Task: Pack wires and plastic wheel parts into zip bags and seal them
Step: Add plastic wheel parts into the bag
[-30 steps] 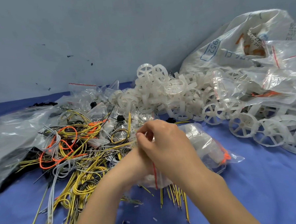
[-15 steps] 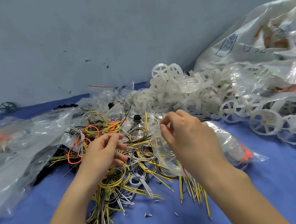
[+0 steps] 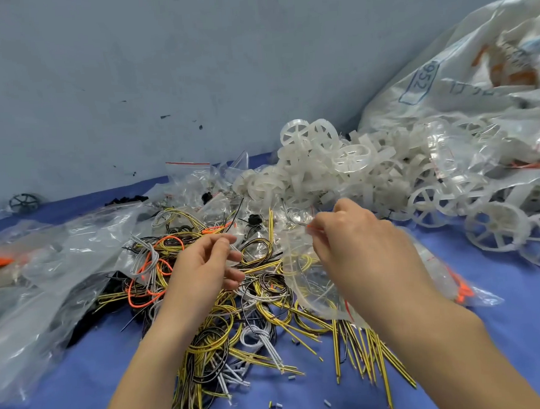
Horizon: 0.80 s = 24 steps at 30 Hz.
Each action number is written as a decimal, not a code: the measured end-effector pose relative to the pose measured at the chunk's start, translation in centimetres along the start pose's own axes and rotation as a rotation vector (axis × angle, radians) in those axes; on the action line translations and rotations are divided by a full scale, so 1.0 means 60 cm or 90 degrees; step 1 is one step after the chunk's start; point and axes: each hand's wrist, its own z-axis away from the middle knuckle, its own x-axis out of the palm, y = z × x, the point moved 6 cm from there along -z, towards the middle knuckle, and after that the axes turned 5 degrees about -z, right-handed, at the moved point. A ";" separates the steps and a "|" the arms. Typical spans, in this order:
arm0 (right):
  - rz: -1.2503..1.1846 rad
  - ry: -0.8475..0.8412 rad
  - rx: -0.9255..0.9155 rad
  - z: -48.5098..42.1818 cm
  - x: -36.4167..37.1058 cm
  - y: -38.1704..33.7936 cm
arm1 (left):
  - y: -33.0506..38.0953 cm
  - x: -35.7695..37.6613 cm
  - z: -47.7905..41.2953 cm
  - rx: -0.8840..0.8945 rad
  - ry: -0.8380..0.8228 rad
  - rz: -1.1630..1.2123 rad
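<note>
A tangle of yellow-black, white and orange wires lies in front of me on the blue cloth. My right hand pinches the red-striped top edge of a clear zip bag and holds it up over the wires. My left hand hovers over the pile with fingers curled and slightly apart; whether it holds a wire is unclear. A heap of white plastic wheels sits behind, against the wall.
A large printed plastic sack slumps at the right. Crumpled clear bags cover the left side. Several small zip bags lie at the back. A filled bag with orange wire rests behind my right wrist.
My hands, joined at the bag's top a second ago, have come apart. The left hand moved left over the wires; the right keeps the bag raised. The view shifted left.
</note>
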 end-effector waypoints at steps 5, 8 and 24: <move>-0.025 0.026 -0.008 0.017 -0.010 -0.051 | 0.000 0.017 0.004 0.016 0.018 0.017; -0.077 -0.052 -0.061 0.038 0.016 -0.084 | 0.003 0.025 0.005 0.012 0.027 0.038; -0.528 0.182 -0.085 -0.029 -0.101 0.042 | 0.013 0.130 0.059 -0.058 -0.197 0.106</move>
